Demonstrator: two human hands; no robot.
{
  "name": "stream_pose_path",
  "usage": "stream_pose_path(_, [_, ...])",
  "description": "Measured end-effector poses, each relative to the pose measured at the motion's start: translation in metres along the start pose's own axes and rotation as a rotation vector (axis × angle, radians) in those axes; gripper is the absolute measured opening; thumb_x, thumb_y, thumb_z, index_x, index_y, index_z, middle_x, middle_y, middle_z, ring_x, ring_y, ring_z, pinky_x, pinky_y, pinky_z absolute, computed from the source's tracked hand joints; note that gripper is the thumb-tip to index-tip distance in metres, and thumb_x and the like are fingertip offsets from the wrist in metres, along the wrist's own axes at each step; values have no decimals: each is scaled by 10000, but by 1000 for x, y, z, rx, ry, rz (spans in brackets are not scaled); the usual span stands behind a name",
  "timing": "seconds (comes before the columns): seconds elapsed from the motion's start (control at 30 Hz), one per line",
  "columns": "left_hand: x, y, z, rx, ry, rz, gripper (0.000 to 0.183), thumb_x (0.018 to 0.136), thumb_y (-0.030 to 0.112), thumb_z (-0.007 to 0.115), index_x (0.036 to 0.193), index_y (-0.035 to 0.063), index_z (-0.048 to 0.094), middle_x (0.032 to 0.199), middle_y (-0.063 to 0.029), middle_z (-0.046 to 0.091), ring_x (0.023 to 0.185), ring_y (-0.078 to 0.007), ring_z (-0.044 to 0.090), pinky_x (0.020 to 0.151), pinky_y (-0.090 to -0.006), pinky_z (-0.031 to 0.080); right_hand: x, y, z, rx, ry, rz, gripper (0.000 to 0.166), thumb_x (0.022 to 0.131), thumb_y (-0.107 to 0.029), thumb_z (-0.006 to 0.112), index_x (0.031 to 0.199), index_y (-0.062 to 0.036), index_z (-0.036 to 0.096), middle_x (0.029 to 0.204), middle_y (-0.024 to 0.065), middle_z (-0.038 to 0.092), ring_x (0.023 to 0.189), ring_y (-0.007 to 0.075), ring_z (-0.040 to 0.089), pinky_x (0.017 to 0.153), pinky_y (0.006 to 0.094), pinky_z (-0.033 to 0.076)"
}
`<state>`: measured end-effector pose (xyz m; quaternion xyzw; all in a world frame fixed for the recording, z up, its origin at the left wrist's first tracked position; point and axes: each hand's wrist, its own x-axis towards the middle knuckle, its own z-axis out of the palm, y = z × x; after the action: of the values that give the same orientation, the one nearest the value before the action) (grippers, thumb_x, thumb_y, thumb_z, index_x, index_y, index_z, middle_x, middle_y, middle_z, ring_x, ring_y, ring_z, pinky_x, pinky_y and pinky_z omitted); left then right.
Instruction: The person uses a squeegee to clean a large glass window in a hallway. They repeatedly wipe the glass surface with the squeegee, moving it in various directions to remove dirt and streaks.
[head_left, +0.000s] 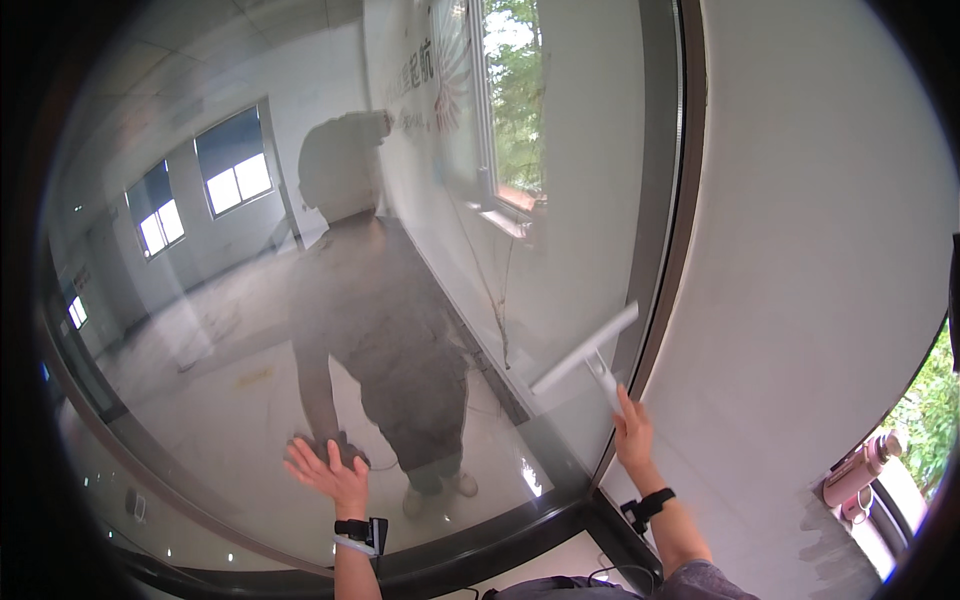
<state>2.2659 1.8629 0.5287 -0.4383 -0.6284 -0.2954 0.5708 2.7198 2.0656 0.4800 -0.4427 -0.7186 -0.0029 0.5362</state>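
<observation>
A tall glass pane (225, 390) stands before me and carries a dark reflection of a person. My right hand (634, 433) is closed around the handle of a white squeegee (586, 349). The long blade is tilted, its upper right end close to the dark frame (660, 289) at the pane's right side. Whether the whole blade touches the glass I cannot tell. My left hand (330, 471) is spread with nothing in it, at or just before the lower part of the glass. Both wrists wear black straps.
Right of the frame runs a white wall (780, 262). A pink bottle (855, 472) stands by a window opening at the far right. A dark bottom rail (480, 536) crosses below the glass. A cable (626, 568) hangs near my body.
</observation>
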Motion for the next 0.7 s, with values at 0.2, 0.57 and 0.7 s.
stream_pose_path(0.2, [-2,-5,1,30,26,10,510,992,444,371,1439,200,344,1541,-254,261,1408,-493,261,1098,-709,168,-74,-42,24,42,-157,34,638,765,4,678,1357,-213,584,809,131,526,715,321,545,633,434,452])
stream_pose_path(0.57, [0,-5,6,-2,29,17,515,1002,447,347,1459,212,322,1557,-247,239,1416,-484,255,1100,-706,155,52,-160,19,-126,-171,-647,690,777,-36,555,1408,-314,538,793,71,446,766,252,493,689,375,364])
stream_pose_path(0.7, [0,-4,2,3,21,12,529,1009,454,338,1486,232,291,1564,-238,227,1418,-482,252,1101,-704,154,31,-84,23,60,-47,-217,672,799,31,606,1419,-216,525,869,110,507,799,295,519,691,405,400])
